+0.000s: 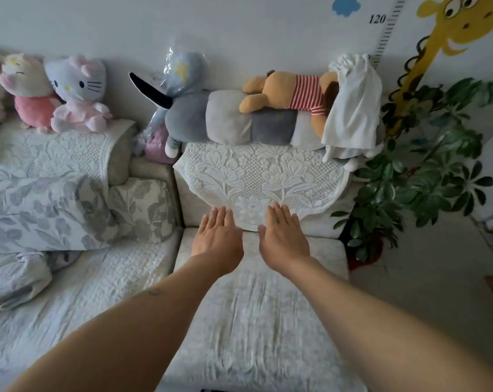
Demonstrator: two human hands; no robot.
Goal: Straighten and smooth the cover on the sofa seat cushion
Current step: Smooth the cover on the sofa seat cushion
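both arms stretched out, left hand (217,236) and right hand (284,236) flat, fingers straight, side by side at the back of the seat cushion cover (256,321), fingertips reaching the lace backrest cover (262,174)

Whites and greys — a few bright toys

Seat cover (256,321) pale grey-white, lace throw (262,176) white floral; left pillow (41,210) grey-leaf print — far bear (290,91) tan, red-striped.

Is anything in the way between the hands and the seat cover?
Nothing visible is. The left hand and right hand reach flat, fingers straight, at the back of the seat cover. The plush toys lie up on the backrest, clear of it.
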